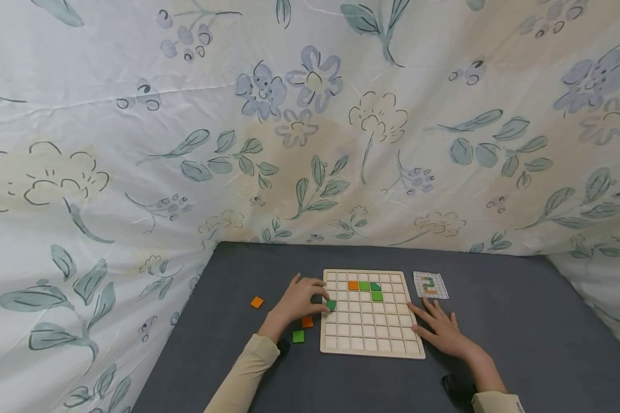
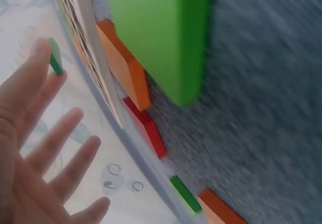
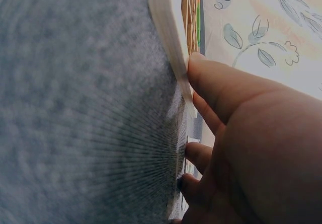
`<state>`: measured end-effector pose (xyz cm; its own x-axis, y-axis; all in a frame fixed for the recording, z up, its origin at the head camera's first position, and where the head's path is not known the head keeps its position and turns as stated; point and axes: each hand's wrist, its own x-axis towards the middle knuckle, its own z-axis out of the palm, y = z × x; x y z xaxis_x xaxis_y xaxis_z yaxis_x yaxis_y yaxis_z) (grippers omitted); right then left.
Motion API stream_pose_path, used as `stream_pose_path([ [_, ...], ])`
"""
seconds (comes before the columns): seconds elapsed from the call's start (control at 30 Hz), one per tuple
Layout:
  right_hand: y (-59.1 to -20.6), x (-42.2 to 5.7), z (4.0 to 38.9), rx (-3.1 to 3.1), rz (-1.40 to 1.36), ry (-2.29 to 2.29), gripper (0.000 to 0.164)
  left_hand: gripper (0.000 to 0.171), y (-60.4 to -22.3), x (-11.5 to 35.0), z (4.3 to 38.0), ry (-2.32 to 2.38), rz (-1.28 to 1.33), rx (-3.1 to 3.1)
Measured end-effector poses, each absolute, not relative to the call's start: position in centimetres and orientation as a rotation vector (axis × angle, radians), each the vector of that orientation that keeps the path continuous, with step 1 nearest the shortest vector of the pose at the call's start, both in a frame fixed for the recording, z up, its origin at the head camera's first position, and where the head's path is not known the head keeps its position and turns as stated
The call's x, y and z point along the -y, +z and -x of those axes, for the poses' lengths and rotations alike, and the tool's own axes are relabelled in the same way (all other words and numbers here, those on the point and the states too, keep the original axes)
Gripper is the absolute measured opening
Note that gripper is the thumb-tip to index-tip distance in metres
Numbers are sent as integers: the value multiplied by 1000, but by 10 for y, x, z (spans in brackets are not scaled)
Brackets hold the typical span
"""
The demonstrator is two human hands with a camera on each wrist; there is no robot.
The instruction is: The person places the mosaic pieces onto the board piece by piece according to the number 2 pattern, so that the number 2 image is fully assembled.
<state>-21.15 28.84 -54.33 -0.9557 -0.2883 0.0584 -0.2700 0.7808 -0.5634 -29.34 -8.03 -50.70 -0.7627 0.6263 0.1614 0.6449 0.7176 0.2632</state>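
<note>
We pinch 1 green tile (image 1: 331,306) in our left hand (image 1: 295,300); our right hand (image 1: 444,332), fingers loosely spread, touches the board's (image 1: 370,332) edge.

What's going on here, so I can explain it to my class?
A person's left hand pinches a dark green tile at the left side of a wooden grid board. The right hand touches the board's right edge. Four tiles sit in the grid. Loose tiles lie left of the board, and a printed card lies beside its far right corner.
</note>
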Motion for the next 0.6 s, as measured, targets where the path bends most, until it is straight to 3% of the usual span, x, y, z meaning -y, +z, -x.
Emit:
stream_pose_path([
  [0.6, -543, -288, 211, -2933, 464, -924, 56, 24, -499, 48, 294, -452, 1103, 2867],
])
